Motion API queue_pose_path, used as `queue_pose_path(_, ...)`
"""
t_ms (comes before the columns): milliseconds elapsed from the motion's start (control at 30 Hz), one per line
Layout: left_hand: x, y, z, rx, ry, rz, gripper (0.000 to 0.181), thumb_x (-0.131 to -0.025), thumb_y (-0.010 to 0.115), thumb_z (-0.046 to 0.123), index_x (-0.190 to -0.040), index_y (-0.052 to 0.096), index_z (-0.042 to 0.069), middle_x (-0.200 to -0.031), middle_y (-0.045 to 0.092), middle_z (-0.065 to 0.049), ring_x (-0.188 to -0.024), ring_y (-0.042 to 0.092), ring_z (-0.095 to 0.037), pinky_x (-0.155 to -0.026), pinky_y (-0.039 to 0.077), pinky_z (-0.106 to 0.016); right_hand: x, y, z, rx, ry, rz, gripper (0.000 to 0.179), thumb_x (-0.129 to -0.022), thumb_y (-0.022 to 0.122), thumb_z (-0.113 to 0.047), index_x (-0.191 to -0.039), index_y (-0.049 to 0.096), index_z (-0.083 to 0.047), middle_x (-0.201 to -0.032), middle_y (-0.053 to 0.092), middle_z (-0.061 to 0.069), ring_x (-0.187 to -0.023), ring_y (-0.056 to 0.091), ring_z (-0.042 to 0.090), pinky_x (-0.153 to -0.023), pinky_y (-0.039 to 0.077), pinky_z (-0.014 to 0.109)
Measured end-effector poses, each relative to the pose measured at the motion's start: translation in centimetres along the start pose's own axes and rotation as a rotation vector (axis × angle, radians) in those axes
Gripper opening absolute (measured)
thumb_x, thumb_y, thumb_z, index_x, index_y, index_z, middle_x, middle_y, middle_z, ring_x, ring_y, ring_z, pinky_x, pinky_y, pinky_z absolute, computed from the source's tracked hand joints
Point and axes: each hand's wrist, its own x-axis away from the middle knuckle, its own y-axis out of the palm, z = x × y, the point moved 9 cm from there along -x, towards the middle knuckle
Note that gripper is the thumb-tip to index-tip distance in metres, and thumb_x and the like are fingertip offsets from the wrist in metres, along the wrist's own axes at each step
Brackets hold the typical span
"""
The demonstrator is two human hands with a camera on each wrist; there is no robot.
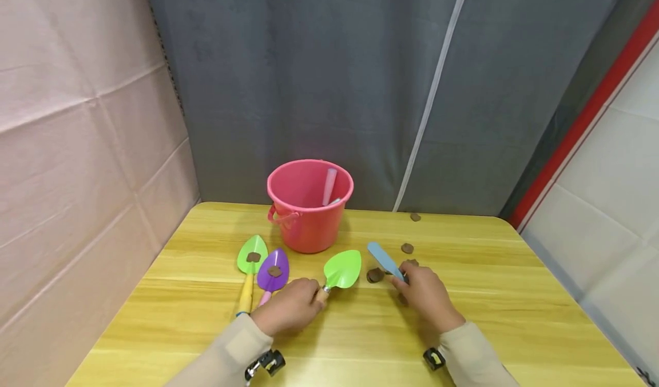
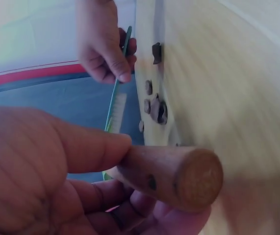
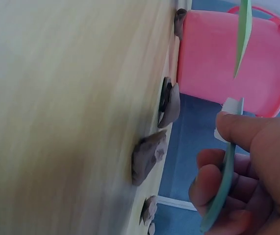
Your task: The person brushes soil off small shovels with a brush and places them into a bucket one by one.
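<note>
My left hand (image 1: 290, 307) grips the wooden handle (image 2: 174, 171) of a green toy trowel (image 1: 344, 268), whose blade is above the table and looks bare. In my right hand (image 1: 426, 296) is a blue brush (image 1: 383, 258); its white bristles (image 2: 119, 113) show in the left wrist view. The brush head points toward the trowel blade, with a gap between them. Below the brush, brown clay-like lumps (image 1: 375, 275) lie on the table, partly hidden by the right hand. More lumps (image 3: 148, 157) show along the tabletop in the right wrist view.
Behind the hands stands a pink bucket (image 1: 314, 230) with a pale pink handle (image 1: 329, 186) sticking up inside. Left of it lie a yellow-handled green trowel (image 1: 246, 290) and a purple trowel (image 1: 268, 267), each bearing a brown lump. A grey curtain (image 1: 334, 90) hangs behind the table.
</note>
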Motion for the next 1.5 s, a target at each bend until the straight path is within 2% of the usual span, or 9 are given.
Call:
queue_pose_path(167, 0.8, -2.5, 1.5, -0.014, 0.085, 0.041, 0.015, -0.095, 0.064, 0.015, -0.084, 0.055, 0.012, -0.077, 0.051, 0.002, -0.071, 0.048, -0.014, -0.064, 0.043, -0.033, 0.3, -0.5, 0.6, -0.002, 0.007, 0.001, 0.017, -0.091, 0.073, -0.018, -0.087, 0.058, -0.011, -0.060, 0.048, -0.004, -0.051, 0.041, 0.013, -0.047, 0.031, 0.028)
queue_pose_path(333, 1.2, -7.9, 3.6, -0.014, 0.135, 0.106, 0.009, -0.097, 0.062, 0.017, -0.092, 0.056, 0.013, -0.082, 0.056, 0.003, -0.072, 0.052, -0.013, -0.064, 0.047, -0.033, 0.5, -0.8, 0.6, -0.012, 0.002, 0.011, 0.016, -0.091, 0.073, -0.019, -0.087, 0.059, -0.012, -0.058, 0.047, -0.005, -0.049, 0.038, 0.011, -0.045, 0.029, 0.026)
queue_pose_path(467, 0.2, -12.9, 3.1, 0.038, 0.055, 0.120, 0.014, -0.100, 0.059, 0.024, -0.094, 0.058, 0.011, -0.074, 0.055, -0.001, -0.059, 0.052, -0.014, -0.054, 0.045, -0.031, 0.5, -0.8, 0.5, -0.020, -0.005, 0.010, 0.016, -0.092, 0.072, -0.019, -0.088, 0.059, -0.012, -0.058, 0.047, -0.005, -0.048, 0.038, 0.010, -0.045, 0.028, 0.026)
queue_pose_path(600, -1.6, -17.6, 1.9, -0.075, -0.013, 0.182, 0.031, -0.102, 0.056, 0.036, -0.085, 0.063, 0.011, -0.066, 0.053, -0.003, -0.057, 0.048, -0.018, -0.054, 0.042, -0.032, 0.6, -0.7, 0.6, -0.028, -0.001, 0.005, 0.016, -0.092, 0.072, -0.018, -0.087, 0.058, -0.012, -0.058, 0.047, -0.005, -0.048, 0.038, 0.011, -0.045, 0.028, 0.026)
queue_pose_path(733, -3.5, -20.3, 0.7, -0.164, -0.063, 0.237, 0.037, -0.099, 0.061, 0.037, -0.072, 0.067, 0.011, -0.062, 0.052, -0.003, -0.059, 0.045, -0.019, -0.053, 0.038, -0.031, 0.6, -0.7, 0.7, -0.030, 0.012, 0.008, 0.017, -0.092, 0.072, -0.018, -0.087, 0.058, -0.012, -0.058, 0.046, -0.005, -0.048, 0.037, 0.011, -0.044, 0.028, 0.026)
queue_pose_path(900, -5.8, -21.2, -0.8, -0.152, -0.100, 0.265, 0.034, -0.095, 0.067, 0.025, -0.066, 0.068, 0.007, -0.064, 0.060, -0.003, -0.057, 0.046, -0.018, -0.051, 0.038, -0.029, 0.4, -0.8, 0.6, -0.021, 0.007, 0.021, 0.016, -0.092, 0.072, -0.019, -0.088, 0.059, -0.012, -0.057, 0.044, -0.005, -0.047, 0.036, 0.010, -0.044, 0.027, 0.025)
queue_pose_path(1167, -8.6, -19.8, -3.3, -0.028, -0.120, 0.265, 0.018, -0.095, 0.068, 0.019, -0.087, 0.069, 0.003, -0.081, 0.074, -0.003, -0.080, 0.070, -0.026, -0.062, 0.050, -0.031, 0.6, -0.7, 0.7, -0.054, 0.013, -0.003, 0.016, -0.093, 0.071, -0.020, -0.088, 0.059, -0.010, -0.058, 0.048, -0.005, -0.048, 0.039, 0.011, -0.045, 0.029, 0.026)
queue_pose_path(1367, -9.7, -19.1, -3.1, -0.126, -0.074, 0.289, 0.014, -0.092, 0.068, 0.016, -0.085, 0.066, 0.004, -0.074, 0.068, -0.003, -0.064, 0.064, -0.021, -0.058, 0.048, -0.030, 0.6, -0.9, 0.8, -0.055, 0.014, -0.002, 0.016, -0.093, 0.071, -0.019, -0.086, 0.059, -0.011, -0.059, 0.049, -0.005, -0.049, 0.040, 0.011, -0.045, 0.030, 0.026)
queue_pose_path(1500, -10.2, -18.7, -3.0, -0.187, -0.063, 0.297, 0.014, -0.090, 0.068, 0.016, -0.082, 0.065, 0.004, -0.072, 0.063, -0.005, -0.067, 0.059, -0.021, -0.061, 0.048, -0.032, 0.6, -0.7, 0.8, -0.074, 0.014, -0.016, 0.015, -0.093, 0.071, -0.018, -0.084, 0.060, -0.012, -0.059, 0.051, -0.005, -0.049, 0.040, 0.011, -0.045, 0.030, 0.026)
